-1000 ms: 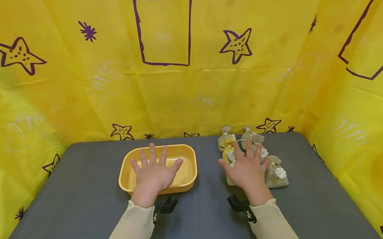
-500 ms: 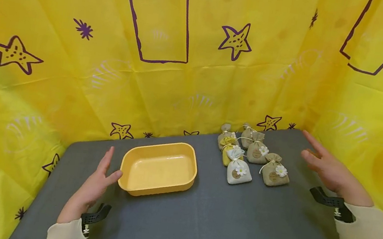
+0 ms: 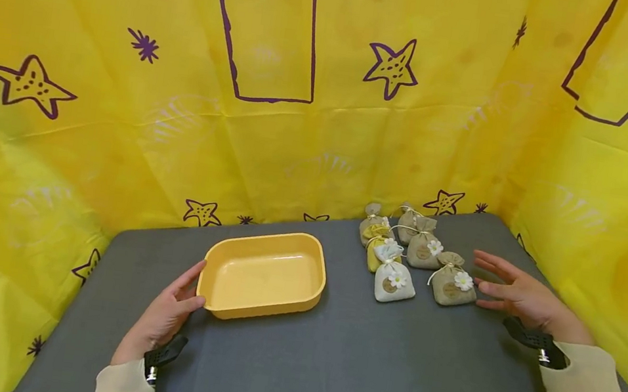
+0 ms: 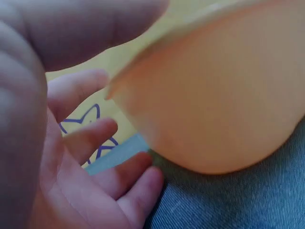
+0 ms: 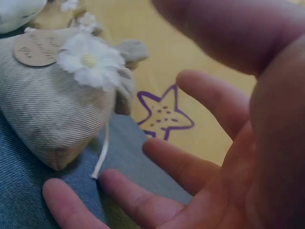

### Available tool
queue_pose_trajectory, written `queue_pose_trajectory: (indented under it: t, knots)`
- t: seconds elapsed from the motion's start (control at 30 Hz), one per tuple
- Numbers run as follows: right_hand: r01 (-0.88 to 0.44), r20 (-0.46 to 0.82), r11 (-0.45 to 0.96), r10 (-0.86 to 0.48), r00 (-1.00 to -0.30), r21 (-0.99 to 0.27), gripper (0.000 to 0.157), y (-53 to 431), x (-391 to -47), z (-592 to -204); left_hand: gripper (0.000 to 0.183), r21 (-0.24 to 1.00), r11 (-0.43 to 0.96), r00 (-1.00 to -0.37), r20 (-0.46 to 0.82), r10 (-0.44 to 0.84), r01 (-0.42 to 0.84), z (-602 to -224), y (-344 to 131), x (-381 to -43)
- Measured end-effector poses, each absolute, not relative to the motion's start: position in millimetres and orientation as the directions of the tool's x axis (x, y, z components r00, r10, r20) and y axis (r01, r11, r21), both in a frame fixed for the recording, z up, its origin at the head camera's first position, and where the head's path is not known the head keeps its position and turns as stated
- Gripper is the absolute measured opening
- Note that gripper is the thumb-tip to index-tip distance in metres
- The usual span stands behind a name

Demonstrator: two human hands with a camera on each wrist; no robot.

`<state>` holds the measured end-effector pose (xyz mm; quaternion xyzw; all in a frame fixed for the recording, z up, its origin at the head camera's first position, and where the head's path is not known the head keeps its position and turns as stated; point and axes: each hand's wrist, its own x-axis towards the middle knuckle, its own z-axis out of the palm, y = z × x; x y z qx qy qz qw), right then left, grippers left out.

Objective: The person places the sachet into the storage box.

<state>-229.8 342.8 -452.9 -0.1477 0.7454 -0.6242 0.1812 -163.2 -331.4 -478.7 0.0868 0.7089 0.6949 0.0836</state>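
Note:
My left hand (image 3: pixel 162 315) is at the left end of a yellow plastic tub (image 3: pixel 264 277), thumb near its rim and fingers spread along the end wall. In the left wrist view the fingers (image 4: pixel 90 138) lie loosely beside the tub's wall (image 4: pixel 214 105); whether they touch it I cannot tell. My right hand (image 3: pixel 534 304) hovers just right of a brown sachet (image 3: pixel 452 284) with a white flower. The right wrist view shows its spread fingers (image 5: pixel 186 164) apart from that sachet (image 5: pixel 62 109), with a loose cord hanging down. Nothing is held in either hand.
Left of the brown sachet stand a white sachet (image 3: pixel 394 279), a yellow sachet (image 3: pixel 376 255) and several more brown ones, one a brown sachet (image 3: pixel 423 249). A grey cloth (image 3: pixel 339 365) covers the table. A yellow curtain (image 3: pixel 270 164) with starfish drawings closes off the back and sides.
Both hands swung outward from above the tub and sachets, then came back inward: the left to the tub's left end, the right beside the brown sachet. Tub and sachets have stayed put.

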Motion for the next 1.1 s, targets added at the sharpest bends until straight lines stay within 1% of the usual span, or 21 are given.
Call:
queue_pose_trajectory:
  t: [0.13, 0.2, 0.3, 0.37, 0.47, 0.57, 0.67, 0.9, 1.0, 1.1]
  knots:
    - [-0.005, -0.113, 0.255, -0.449, -0.886, -0.967, 0.074, 333, -235, -457, 0.077, 1.0, -0.018, -0.972, 0.004, 0.236, 0.0, -482, -330, -165]
    - [-0.05, -0.107, 0.323, -0.45, -0.887, -0.945, 0.075, 329, -237, -459, 0.077, 1.0, -0.03, -0.974, 0.008, 0.228, 0.001, -483, -330, -165]
    - [-0.163, -0.067, 0.473, -0.434, -0.898, -0.866, 0.072, 325, -239, -460, 0.076, 0.999, -0.044, -0.971, 0.031, 0.237, 0.021, -486, -330, -166]
    - [-0.215, -0.05, 0.565, -0.417, -0.908, -0.797, 0.069, 323, -239, -459, 0.077, 0.998, -0.055, -0.968, 0.047, 0.247, 0.034, -487, -330, -166]
    - [-0.234, -0.056, 0.645, -0.395, -0.917, -0.728, 0.066, 320, -239, -457, 0.076, 0.997, -0.065, -0.969, 0.065, 0.239, 0.051, -489, -329, -165]
    - [-0.208, -0.073, 0.671, -0.365, -0.928, -0.711, 0.065, 320, -238, -456, 0.075, 0.996, -0.072, -0.972, 0.067, 0.226, 0.052, -491, -329, -167]
    - [-0.201, -0.063, 0.686, -0.34, -0.938, -0.7, 0.062, 321, -238, -457, 0.075, 0.996, -0.069, -0.97, 0.072, 0.234, 0.057, -490, -328, -169]
    - [-0.292, 0.027, 0.699, -0.363, -0.931, -0.653, 0.056, 322, -241, -469, 0.076, 0.995, -0.078, -0.97, 0.08, 0.231, 0.064, -490, -329, -168]
    - [-0.28, 0.054, 0.687, -0.33, -0.942, -0.67, 0.055, 322, -241, -473, 0.076, 0.994, -0.082, -0.968, 0.088, 0.234, 0.07, -489, -329, -167]
    - [-0.255, 0.07, 0.651, -0.297, -0.952, -0.715, 0.053, 323, -239, -477, 0.077, 0.995, -0.073, -0.97, 0.081, 0.229, 0.066, -489, -328, -166]
